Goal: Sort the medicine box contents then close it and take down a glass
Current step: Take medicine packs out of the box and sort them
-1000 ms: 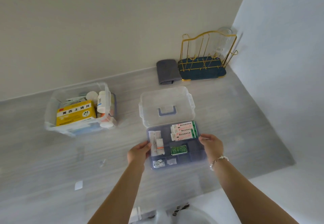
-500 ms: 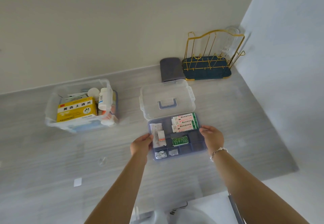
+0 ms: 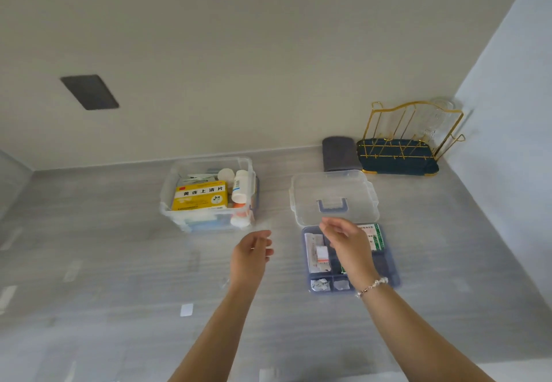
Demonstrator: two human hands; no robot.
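Observation:
A blue divided tray (image 3: 388, 265) of small medicine packets lies on the grey table, with the clear lid (image 3: 333, 195) and its blue handle just behind it. My right hand (image 3: 346, 244) hovers over the tray, fingers loosely curled, holding nothing. My left hand (image 3: 252, 251) floats open between the tray and the clear medicine box (image 3: 209, 195), which holds a yellow carton (image 3: 200, 198) and white bottles. A clear glass (image 3: 437, 118) hangs upside down on the gold rack (image 3: 412, 136) in the far right corner.
A folded grey cloth (image 3: 339, 153) lies left of the rack. Walls close off the back and right. A small white label (image 3: 186, 310) sits on the table near my left arm. A dark panel (image 3: 89, 92) is on the back wall.
Both hands have let go of the tray's sides. My left hand moved left toward the clear box; my right hand moved over the tray. The view shifted left and up.

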